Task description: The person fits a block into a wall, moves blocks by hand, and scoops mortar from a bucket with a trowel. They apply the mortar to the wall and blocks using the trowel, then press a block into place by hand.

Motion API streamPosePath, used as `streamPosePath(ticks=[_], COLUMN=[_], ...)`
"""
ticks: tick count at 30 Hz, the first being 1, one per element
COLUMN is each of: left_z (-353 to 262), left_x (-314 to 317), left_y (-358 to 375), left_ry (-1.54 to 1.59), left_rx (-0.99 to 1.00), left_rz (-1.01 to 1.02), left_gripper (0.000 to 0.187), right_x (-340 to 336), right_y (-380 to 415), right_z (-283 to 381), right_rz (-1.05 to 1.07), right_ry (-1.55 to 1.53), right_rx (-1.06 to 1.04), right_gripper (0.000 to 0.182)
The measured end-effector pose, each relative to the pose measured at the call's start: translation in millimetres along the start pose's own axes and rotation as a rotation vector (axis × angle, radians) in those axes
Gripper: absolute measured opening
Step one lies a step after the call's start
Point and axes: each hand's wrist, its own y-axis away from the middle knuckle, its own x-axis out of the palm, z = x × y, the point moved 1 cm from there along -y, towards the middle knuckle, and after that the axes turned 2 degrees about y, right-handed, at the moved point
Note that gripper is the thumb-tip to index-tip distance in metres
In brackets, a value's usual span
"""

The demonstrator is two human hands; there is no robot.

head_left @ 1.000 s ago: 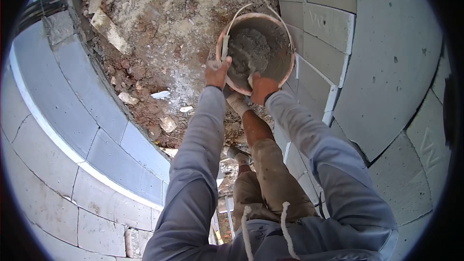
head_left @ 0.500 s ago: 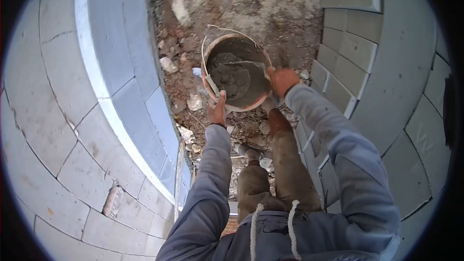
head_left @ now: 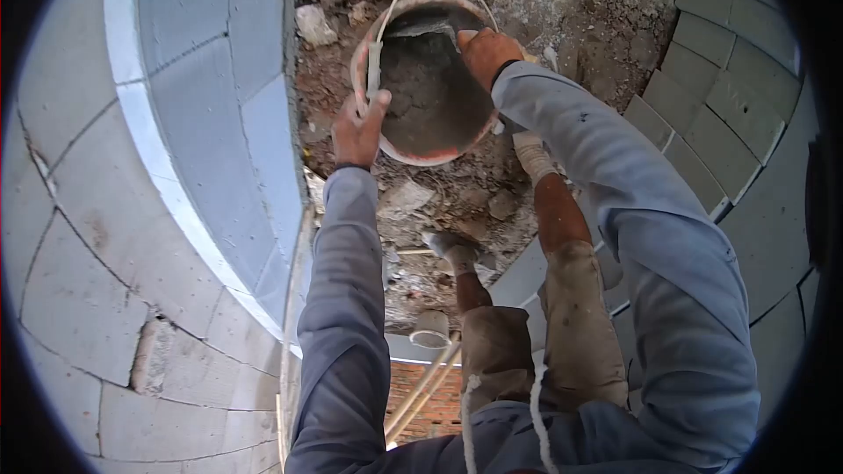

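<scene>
A round bucket (head_left: pixel 358 70) with a pale, orange-stained rim stands on the rubble ground, its thin handle folded toward the far side. Wet grey mortar (head_left: pixel 430 96) lies inside it. My left hand (head_left: pixel 358 127) is closed on the near left of the rim, thumb up, beside the handle's grip sleeve. At the upper right of the opening, my right hand (head_left: pixel 487 54) is closed around a trowel handle, which the fingers mostly hide. The trowel blade (head_left: pixel 417 29), smeared with mortar, reaches leftward inside the bucket near its far wall.
Pale block walls (head_left: pixel 193 105) rise close on the left. Grey blocks (head_left: pixel 724 114) are stacked on the right. Broken stones (head_left: pixel 314 26) litter the ground. Behind my feet are a small whitish container (head_left: pixel 430 330), wooden poles (head_left: pixel 426 391) and brickwork (head_left: pixel 439 404).
The view has shifted, bringing the bucket higher in the picture. My right hand and the trowel have moved toward the bucket's far side. My left hand stays on the rim.
</scene>
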Motion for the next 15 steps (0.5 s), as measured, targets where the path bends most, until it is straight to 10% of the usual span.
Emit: streamPosePath(ticks=[9, 15], left_z=[-4, -8], left_x=[3, 3], left_y=[-4, -7], left_ry=[0.096, 0.092], left_rx=[0.057, 0.040], left_rz=[-0.085, -0.028], left_gripper=[0.048, 0.058], right_x=[65, -26], right_y=[87, 81], right_z=[48, 8], right_rz=[0.371, 0.424], right_ry=[-0.102, 0.031], right_rx=[0.149, -0.034], right_gripper=[0.021, 0.023])
